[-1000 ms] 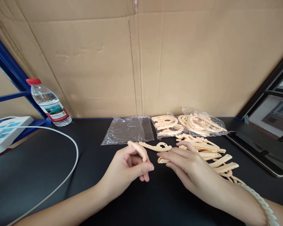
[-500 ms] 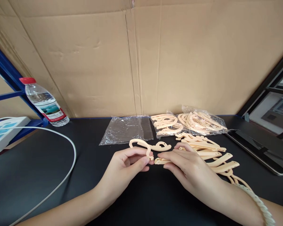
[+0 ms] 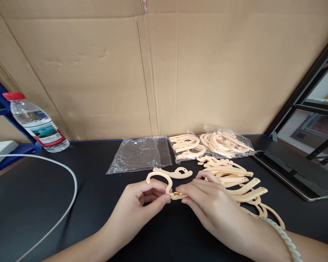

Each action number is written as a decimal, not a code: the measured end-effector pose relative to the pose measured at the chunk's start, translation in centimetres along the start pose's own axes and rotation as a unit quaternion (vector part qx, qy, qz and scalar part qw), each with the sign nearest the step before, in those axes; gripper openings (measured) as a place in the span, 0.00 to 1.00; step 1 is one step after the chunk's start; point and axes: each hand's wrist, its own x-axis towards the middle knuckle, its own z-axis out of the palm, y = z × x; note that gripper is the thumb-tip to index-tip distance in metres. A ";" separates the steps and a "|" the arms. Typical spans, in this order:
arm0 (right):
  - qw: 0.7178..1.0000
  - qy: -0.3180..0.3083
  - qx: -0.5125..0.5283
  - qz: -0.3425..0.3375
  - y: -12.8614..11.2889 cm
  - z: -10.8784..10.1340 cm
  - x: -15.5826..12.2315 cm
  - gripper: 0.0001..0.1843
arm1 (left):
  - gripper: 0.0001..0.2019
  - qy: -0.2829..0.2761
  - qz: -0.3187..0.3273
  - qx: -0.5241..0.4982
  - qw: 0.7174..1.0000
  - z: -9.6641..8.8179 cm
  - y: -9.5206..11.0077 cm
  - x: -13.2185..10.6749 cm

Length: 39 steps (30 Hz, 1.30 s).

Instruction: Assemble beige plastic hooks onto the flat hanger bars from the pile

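My left hand [image 3: 142,202] pinches the end of a curved peach plastic hook [image 3: 158,177] that arches above its fingers. My right hand [image 3: 207,203] meets it fingertip to fingertip and pinches a second peach plastic piece [image 3: 177,196] where the two parts touch. A loose flat peach piece [image 3: 175,173] lies on the black table [image 3: 71,218] just beyond my fingers. A pile of similar peach pieces [image 3: 235,180] spreads out behind and right of my right hand.
An empty clear bag [image 3: 140,154] lies at the back, next to two filled bags of peach pieces [image 3: 210,143]. A water bottle [image 3: 35,123] stands far left, a white cable [image 3: 54,167] curves across the table, and a dark tablet [image 3: 289,174] lies right. A cardboard wall [image 3: 153,72] closes the back.
My left hand picked up the curved hook and closed on it. Both hands came together and drew nearer to me, joining the hook's end to the piece in my right hand.
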 end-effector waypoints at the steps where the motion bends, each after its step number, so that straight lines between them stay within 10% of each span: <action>1: 1.000 0.003 -0.001 0.000 0.0 0.0 0.0 0.12 | 0.01 0.001 0.001 0.002 1.000 0.0 -0.1 0.0; 39: 0.992 0.115 -0.031 -0.030 0.2 1.2 -0.2 0.10 | 0.03 0.015 -0.006 -0.064 0.998 0.5 -1.5 0.0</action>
